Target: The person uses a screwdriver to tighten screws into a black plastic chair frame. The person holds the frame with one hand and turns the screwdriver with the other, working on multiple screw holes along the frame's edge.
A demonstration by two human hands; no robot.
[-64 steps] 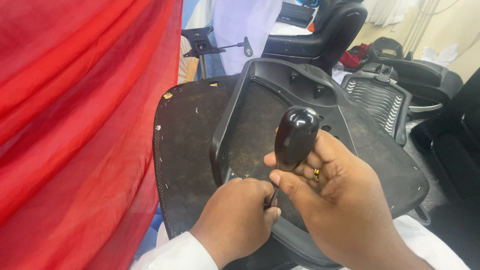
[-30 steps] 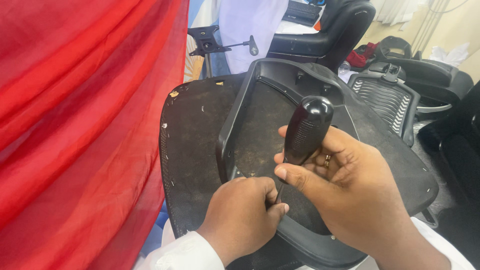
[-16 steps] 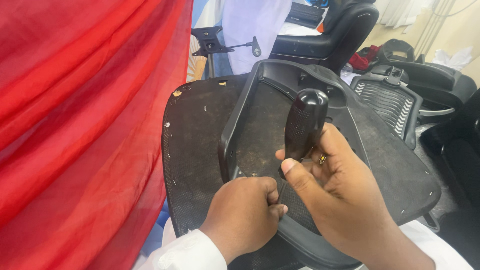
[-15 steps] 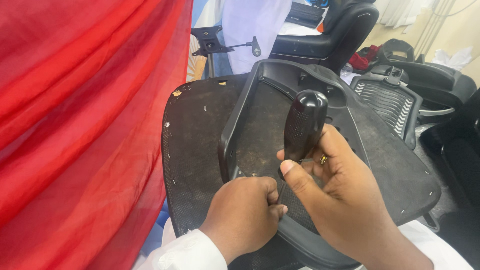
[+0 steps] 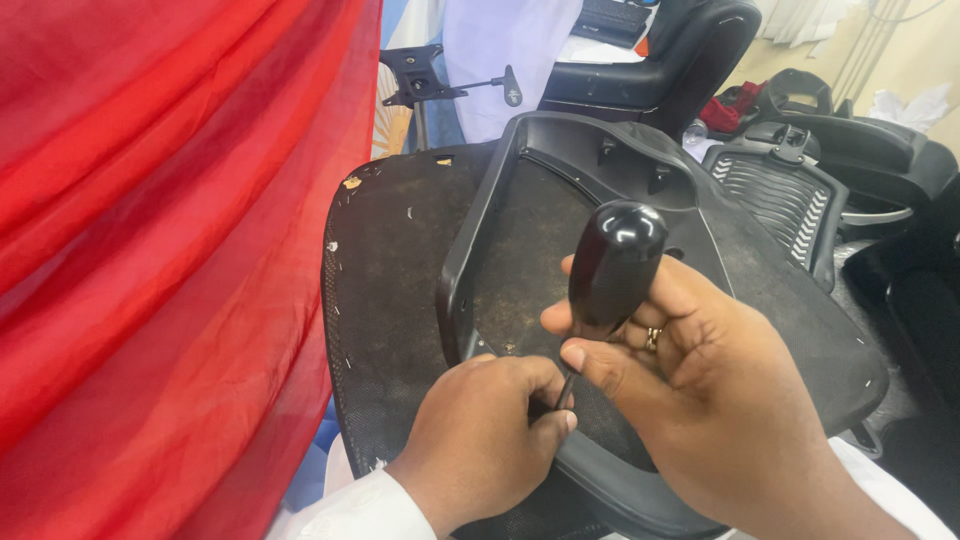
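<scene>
**Operator:** Two hands work over one large part: the upturned black office-chair seat pan [image 5: 400, 300], a dusty fabric-covered underside with a moulded black plastic frame [image 5: 480, 230] fixed on it. Where is the tool relative to the hands?

**Inspector:** The screwdriver with the glossy black bulbous handle [image 5: 615, 265] stands nearly upright, tilted slightly toward the right. Its long axis runs from the handle top down and leftward to the thin shaft, which meets the frame's near edge. The right hand [image 5: 700, 400] is wrapped around the handle, thumb pressed against its lower end. The left hand [image 5: 480, 440] is curled shut just beside the shaft, touching it low down, so the left hand is nearer the tip.

**Operator:** What cannot be confirmed?

**Inspector:** The tip and any fastener are hidden behind the left hand's fingers [image 5: 545, 395]. The seat pan's near edge is cut off below. A red cloth [image 5: 150, 250] covers everything at left.
</scene>
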